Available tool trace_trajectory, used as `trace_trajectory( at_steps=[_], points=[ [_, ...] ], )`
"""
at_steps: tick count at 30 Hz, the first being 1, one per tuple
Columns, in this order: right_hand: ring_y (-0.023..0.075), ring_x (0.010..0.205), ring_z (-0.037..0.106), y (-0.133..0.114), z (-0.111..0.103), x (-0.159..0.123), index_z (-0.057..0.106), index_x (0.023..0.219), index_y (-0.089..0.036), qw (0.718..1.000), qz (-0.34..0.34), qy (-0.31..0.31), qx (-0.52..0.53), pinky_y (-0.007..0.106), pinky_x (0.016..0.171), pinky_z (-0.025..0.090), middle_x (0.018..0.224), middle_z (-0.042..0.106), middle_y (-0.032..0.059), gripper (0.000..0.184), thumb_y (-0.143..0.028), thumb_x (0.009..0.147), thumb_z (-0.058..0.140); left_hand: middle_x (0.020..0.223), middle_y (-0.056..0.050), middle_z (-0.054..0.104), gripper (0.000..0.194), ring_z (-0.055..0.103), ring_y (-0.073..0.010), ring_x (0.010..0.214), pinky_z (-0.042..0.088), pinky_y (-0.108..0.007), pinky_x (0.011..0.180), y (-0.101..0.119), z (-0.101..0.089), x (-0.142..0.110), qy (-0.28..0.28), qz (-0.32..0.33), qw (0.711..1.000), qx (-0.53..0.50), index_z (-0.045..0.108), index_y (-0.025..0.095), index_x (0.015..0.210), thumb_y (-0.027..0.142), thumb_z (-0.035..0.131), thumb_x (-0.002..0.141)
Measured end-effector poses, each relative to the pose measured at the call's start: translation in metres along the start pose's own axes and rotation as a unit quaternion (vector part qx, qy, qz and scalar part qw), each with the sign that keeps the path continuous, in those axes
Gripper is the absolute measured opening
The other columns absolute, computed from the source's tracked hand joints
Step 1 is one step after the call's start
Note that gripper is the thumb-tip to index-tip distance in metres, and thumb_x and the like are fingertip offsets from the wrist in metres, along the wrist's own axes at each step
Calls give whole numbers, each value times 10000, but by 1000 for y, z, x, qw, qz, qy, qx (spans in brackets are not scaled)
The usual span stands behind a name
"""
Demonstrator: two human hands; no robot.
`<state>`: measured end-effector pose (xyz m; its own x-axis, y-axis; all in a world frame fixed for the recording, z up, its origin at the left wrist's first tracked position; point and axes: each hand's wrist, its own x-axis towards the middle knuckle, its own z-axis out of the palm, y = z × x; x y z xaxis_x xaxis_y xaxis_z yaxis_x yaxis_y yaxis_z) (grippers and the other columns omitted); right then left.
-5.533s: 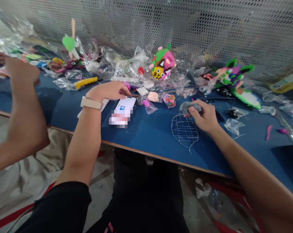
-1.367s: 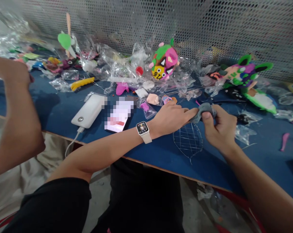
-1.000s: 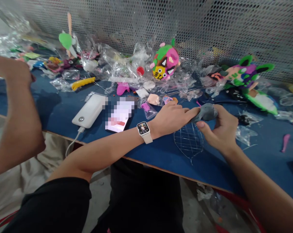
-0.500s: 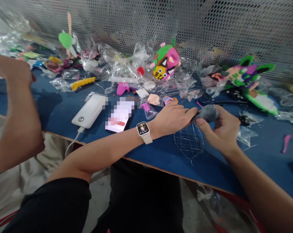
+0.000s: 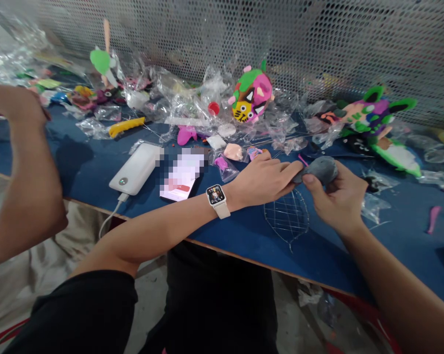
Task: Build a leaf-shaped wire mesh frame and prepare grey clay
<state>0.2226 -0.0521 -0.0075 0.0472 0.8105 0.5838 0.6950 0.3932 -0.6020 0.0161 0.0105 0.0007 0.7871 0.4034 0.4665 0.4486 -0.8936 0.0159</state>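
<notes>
A lump of dark grey modelling clay (image 5: 320, 170) is held between my two hands above the blue table. My right hand (image 5: 342, 194) wraps round its right side, the thumb pressed on the front. At the narrow left end, the fingers of my left hand (image 5: 268, 179) pinch the clay; their tips are partly hidden. Below the hands lies a leaf-shaped wire frame (image 5: 286, 216) with crossing wires, its pointed end toward the table's front edge. A watch (image 5: 216, 195) is on my left wrist.
Left of my hands lie a phone (image 5: 183, 172) and a white power bank (image 5: 136, 169) with a cable. Behind stand a painted clay mask (image 5: 252, 96) and a colourful eared figure (image 5: 373, 115) among plastic bags. Another person's arm (image 5: 26, 162) rests at the left.
My right hand and the clay have shifted slightly right and down. The clay's left end shows more drawn out toward my left fingers. The wire frame stays in place.
</notes>
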Motion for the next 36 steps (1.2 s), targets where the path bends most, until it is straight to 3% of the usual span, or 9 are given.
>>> trace_trajectory(
  at_steps=[5, 8, 17, 31, 36],
  points=[
    [183, 641, 536, 1, -1, 0, 679, 872, -268, 1000, 9, -3, 10, 360, 628, 452, 705, 616, -21, 295, -538, 946, 771, 1005, -100, 786, 427, 723, -235, 890, 417, -397, 887, 2, -2, -2, -3, -3, 1000, -20, 601, 106, 1336, 424, 357, 1187],
    [199, 650, 567, -2, -1, 1, 685, 872, -276, 1000, 6, -1, 13, 375, 643, 463, 727, 642, -9, 267, -518, 959, 755, 998, -98, 781, 427, 719, -238, 891, 412, -403, 887, 3, -4, -3, -9, -1, 1000, -26, 598, 95, 1336, 396, 336, 1182],
    [233, 678, 610, 2, 1, -1, 692, 879, -300, 1000, 7, 10, 13, 421, 662, 519, 753, 672, 13, 240, -510, 991, 717, 834, -48, 720, 451, 666, -216, 781, 395, -397, 845, 4, -1, 0, 24, 8, 1000, 7, 624, 112, 1263, 358, 252, 1196],
    [223, 755, 662, -2, 2, -1, 729, 958, -290, 1000, -4, 7, 30, 415, 731, 537, 842, 729, 4, 186, -472, 942, 764, 753, -1, 667, 273, 609, -178, 691, 381, -358, 808, 2, 2, 0, 42, 4, 998, 53, 601, 154, 1146, 228, 340, 1175],
    [208, 701, 626, -2, 2, -2, 722, 922, -294, 1000, -13, 19, 7, 399, 682, 522, 797, 709, -7, 186, -467, 927, 788, 749, 0, 667, 237, 612, -179, 696, 377, -355, 820, 3, 3, 0, 46, 9, 997, 57, 597, 157, 1116, 188, 365, 1152]
  ],
)
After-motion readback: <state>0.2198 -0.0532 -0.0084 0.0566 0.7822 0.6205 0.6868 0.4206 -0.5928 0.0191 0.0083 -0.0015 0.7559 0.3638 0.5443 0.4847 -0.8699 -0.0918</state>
